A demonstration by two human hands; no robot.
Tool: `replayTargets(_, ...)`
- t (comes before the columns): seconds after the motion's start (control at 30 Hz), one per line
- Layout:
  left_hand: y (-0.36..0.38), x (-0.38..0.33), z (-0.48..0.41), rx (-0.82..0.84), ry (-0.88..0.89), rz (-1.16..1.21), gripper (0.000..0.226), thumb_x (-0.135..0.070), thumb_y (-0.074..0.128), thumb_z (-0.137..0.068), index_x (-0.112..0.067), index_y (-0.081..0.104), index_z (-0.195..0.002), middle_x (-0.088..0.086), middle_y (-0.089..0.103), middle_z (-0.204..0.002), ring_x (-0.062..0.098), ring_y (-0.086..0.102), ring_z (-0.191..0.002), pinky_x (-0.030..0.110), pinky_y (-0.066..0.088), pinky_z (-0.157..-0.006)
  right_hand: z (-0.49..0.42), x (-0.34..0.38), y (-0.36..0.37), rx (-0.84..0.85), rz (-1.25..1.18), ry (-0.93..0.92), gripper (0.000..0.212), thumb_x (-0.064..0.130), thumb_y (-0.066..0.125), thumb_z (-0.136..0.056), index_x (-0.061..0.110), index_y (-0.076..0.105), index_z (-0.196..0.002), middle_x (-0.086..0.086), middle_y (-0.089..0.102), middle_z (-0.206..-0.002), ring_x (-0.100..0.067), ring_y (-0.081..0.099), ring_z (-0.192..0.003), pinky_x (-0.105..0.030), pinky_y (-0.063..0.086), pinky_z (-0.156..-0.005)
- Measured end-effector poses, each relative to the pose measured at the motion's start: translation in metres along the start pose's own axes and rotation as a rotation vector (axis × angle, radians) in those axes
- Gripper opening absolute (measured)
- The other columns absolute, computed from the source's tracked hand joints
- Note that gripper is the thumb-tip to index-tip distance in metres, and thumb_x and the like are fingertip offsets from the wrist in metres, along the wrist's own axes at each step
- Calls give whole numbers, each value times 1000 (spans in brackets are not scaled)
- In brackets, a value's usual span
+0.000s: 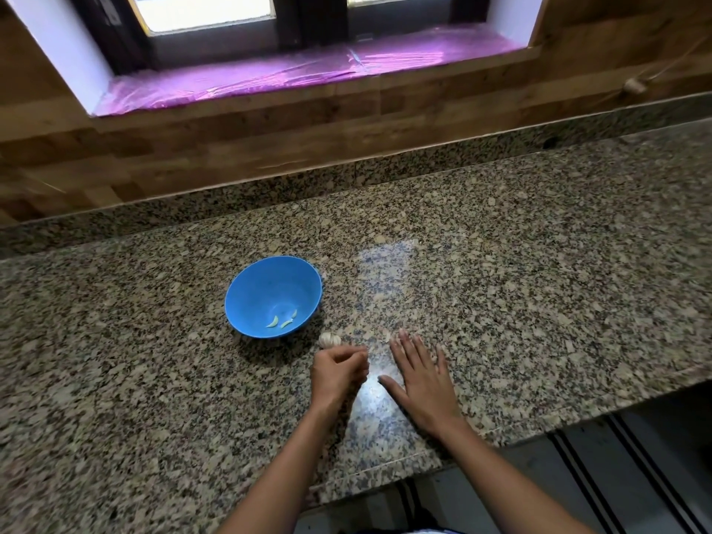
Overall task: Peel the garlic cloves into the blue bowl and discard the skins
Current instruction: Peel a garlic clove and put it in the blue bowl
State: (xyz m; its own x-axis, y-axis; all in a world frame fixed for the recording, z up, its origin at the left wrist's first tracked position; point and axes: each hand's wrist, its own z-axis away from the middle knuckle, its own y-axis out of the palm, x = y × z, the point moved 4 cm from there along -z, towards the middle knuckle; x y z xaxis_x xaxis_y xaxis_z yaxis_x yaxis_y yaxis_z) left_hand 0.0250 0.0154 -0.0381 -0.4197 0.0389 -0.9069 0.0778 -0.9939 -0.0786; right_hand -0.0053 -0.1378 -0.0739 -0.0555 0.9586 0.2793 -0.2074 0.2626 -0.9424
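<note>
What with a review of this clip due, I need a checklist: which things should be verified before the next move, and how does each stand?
1. Bowl upright, near the hands: ok.
2. Cloves in bowl: ok, three peeled ones.
3. Bulb beside bowl, in reach: ok.
4. Left hand holding something: cannot tell, fingers curled, contents hidden.
5. Right hand free: ok, flat on counter, fingers straight.
6. Skins discarded: cannot tell; pale scrap by the right fingertips may be skin.
</note>
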Motion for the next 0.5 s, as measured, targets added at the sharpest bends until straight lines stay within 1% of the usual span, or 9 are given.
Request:
replayTargets(0.07,-3,-1,-3,-11,62,-174,12,0,69,-80,-2,73,-91,9,73,-80,21,69,-74,35,59,-75,1,1,0,-9,-3,3,93,78,-28,-64,31,-20,-144,12,-33,-146,-12,-28,-138,-43,-17,-111)
replayTargets(0.13,-5,-8,-3,-8,163,-434,15,-6,71,-80,-9,73,-94,1,73,-87,11,68,-77,26,57,-76,2,2,-1,-21,-14,5,89,78,-24,-69,32,-19,-145,12,-31,-148,-11,-28,-138,-43,-18,-111)
replayTargets(0.17,-4,-12,-3,7,221,-567,14,-9,71,-81,-12,73,-95,-1,72,-89,8,67,-78,24,56,-78,2,2,0,-24,-16,7,86,77,-21,-71,33,-18,-145,12,-30,-148,-11,-28,-138,-42,-18,-111)
replayTargets(0.2,-1,-16,-3,31,270,-692,12,-12,71,-82,-13,74,-94,-1,72,-89,7,66,-78,24,55,-79,2,2,-1,-24,-9,8,83,76,-18,-73,33,-19,-145,12,-31,-148,-11,-28,-137,-42,-17,-111)
replayTargets(0.27,5,-22,-2,74,325,-885,8,-13,68,-84,-13,74,-89,3,73,-86,11,66,-78,28,56,-79,1,1,0,-23,3,7,80,74,-15,-76,32,-19,-144,12,-31,-148,-11,-29,-137,-43,-17,-111)
replayTargets(0.33,12,-25,-1,98,351,-991,8,-10,64,-87,-10,72,-85,7,71,-82,18,66,-81,34,57,-80,0,0,0,-50,-14,0,81,75,-15,-76,32,-16,-145,11,-27,-150,-13,-26,-138,-43,-16,-111)
replayTargets(0.37,16,-27,-1,108,373,-1024,9,-8,62,-88,-9,70,-85,8,70,-81,19,66,-79,35,57,-78,0,0,1,-59,-19,-2,82,75,-16,-76,31,-15,-145,11,-26,-150,-13,-25,-138,-43,-16,-111)
replayTargets(0.43,23,-29,-1,126,443,-1098,11,-5,57,-90,-6,67,-86,8,67,-82,18,64,-75,31,56,-79,1,0,2,-48,-15,-8,85,76,-21,-72,32,-18,-144,11,-29,-148,-12,-28,-137,-43,-18,-111)
replayTargets(0.5,27,-31,2,134,516,-1130,13,-5,51,-94,-4,64,-91,9,65,-88,14,57,-75,25,51,-84,2,1,2,-39,-10,-5,81,75,-18,-74,33,-21,-143,13,-32,-146,-10,-30,-136,-42,-18,-111)
